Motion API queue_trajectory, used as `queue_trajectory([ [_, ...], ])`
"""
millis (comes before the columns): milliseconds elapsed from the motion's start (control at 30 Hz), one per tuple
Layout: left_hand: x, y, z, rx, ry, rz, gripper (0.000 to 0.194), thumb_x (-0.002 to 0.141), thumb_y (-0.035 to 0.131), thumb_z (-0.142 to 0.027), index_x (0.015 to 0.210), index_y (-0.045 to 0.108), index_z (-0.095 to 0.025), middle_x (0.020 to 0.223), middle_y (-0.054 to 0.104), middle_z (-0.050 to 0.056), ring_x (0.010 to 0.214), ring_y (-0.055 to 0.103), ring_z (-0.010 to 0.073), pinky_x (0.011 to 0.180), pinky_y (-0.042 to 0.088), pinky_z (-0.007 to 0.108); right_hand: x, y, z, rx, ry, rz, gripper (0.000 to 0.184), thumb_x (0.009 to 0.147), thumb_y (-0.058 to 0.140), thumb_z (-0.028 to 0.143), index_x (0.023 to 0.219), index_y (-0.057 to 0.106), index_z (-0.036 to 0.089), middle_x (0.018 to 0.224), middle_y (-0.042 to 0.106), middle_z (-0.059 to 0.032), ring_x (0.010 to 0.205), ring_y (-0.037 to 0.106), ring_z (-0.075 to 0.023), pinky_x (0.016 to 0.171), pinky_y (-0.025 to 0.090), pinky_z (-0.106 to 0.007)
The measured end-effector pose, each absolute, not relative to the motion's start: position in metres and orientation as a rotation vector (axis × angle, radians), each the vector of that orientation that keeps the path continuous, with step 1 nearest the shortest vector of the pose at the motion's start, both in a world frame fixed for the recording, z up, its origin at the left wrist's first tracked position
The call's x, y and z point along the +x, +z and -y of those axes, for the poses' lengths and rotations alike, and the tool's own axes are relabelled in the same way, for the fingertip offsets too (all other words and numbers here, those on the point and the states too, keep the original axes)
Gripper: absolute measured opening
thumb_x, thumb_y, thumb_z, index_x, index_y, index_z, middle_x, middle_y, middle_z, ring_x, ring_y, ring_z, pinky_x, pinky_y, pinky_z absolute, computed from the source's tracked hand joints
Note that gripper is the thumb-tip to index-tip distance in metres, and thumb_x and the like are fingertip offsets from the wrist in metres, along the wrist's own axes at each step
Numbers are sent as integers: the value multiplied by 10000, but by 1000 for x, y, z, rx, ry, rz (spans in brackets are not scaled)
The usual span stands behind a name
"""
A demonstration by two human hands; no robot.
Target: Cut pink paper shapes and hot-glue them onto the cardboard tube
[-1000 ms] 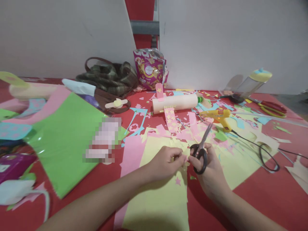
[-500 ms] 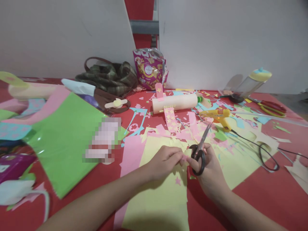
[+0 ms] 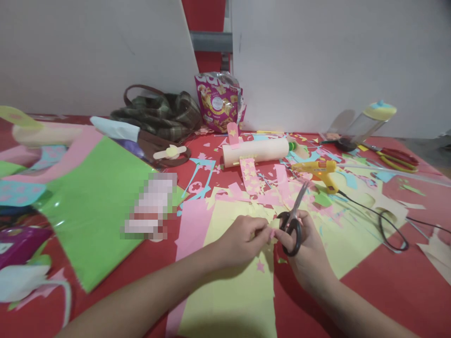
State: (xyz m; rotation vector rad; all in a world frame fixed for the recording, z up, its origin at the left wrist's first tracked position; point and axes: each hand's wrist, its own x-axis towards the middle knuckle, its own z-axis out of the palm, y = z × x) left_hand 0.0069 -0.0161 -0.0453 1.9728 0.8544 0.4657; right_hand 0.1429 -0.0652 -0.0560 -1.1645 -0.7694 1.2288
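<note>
The tiny pink paper scrap (image 3: 272,233) between the fingertips could tear or drop, I judge, if the pinches pull unevenly, or the black-handled metal scissors (image 3: 293,219) might shift if their hold loosens. The left hand (image 3: 244,238) reaches inward, thumb and fingers pinching the scrap; the right hand (image 3: 308,246) meets it there, gripping the scissors, blades pointing forward, both above the pale yellow paper sheet (image 3: 229,293)

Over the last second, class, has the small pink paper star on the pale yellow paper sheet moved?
No. The pink star lies in the same place on the yellow sheet, inside its right-hand edge.
</note>
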Motion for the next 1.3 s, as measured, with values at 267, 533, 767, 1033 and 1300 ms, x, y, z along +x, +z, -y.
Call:
queue_trajectory([
  [267,7,-45,17,1953,495,-896,305,832,307,-262,590,450,-140,533,406,-37,510,386,69,514,294,191,144,-57,65,-1180,1210,765,272,663,627,136,790,413,246,733,520,51,639,478,-96,563,383,-203],
  [533,7,-44,18,1930,503,-899,313,834,298,-275,596,451,-143,527,407,-37,510,389,74,507,294,189,142,-54,65,-1200,1202,768,264,666,627,149,786,415,251,741,517,44,646,478,-105,576,379,-214],
  [767,8,-44,19,1910,516,-915,311,829,308,-281,573,420,-146,506,356,-48,495,352,70,497,274,189,144,-56,65,-1194,1217,763,267,670,631,155,783,410,253,740,515,50,635,460,-102,553,356,-207],
  [1033,0,-33,7,1826,663,-982,282,809,341,-257,546,325,-159,514,289,-56,491,310,63,482,268,182,139,-54,68,-1081,1407,832,278,673,641,263,785,386,253,715,503,41,605,487,-113,559,390,-233],
  [1300,-12,-20,-7,1867,820,-1067,290,806,346,-245,535,287,-163,524,274,-54,493,285,60,478,261,182,138,-55,75,-902,1733,1082,383,633,575,538,818,396,253,759,464,-9,642,459,-159,565,393,-287],
])
